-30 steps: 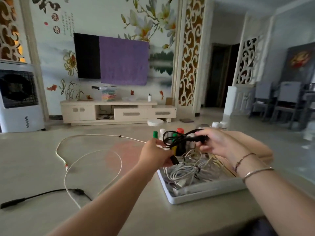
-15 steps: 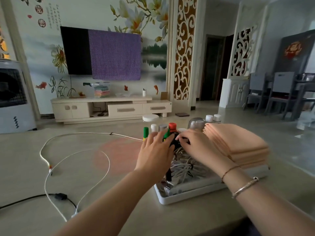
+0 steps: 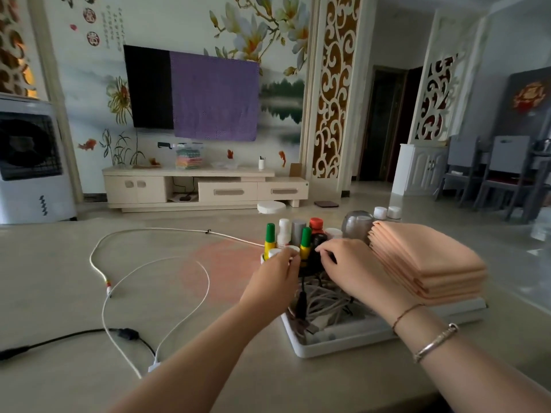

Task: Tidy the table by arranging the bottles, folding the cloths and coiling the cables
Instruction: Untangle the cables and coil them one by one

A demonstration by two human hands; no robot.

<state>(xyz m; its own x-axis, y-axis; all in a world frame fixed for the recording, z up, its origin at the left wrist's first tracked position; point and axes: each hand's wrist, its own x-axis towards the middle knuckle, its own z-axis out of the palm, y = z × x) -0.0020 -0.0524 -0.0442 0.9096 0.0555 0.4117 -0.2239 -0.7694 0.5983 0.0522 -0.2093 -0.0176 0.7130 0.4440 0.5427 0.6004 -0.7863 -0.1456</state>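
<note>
A white tray (image 3: pixel 328 347) sits on the table and holds a heap of coiled white cables (image 3: pixel 325 296). At its far end stand several small bottles (image 3: pixel 298 234) with green, white and red caps. A stack of folded peach cloths (image 3: pixel 423 263) fills the tray's right side. A coiled black cable (image 3: pixel 313 260) lies on the white coils, its plug end (image 3: pixel 301 302) hanging toward me. My right hand (image 3: pixel 354 272) pinches this black coil with curled fingers. My left hand (image 3: pixel 274 281) touches the coil's left side with its fingers stretched forward.
A long white cable (image 3: pixel 119 263) loops loosely over the table's left half, and a black cable (image 3: pixel 74 335) joins it near the front left. Two white-capped bottles (image 3: pixel 387 213) and a clear jar (image 3: pixel 356 225) stand behind the cloths. A TV cabinet stands across the room.
Both hands have lowered the coiled black cable from the air into the tray, onto the white coils. The left hand's fingers have come together beside the coil.
</note>
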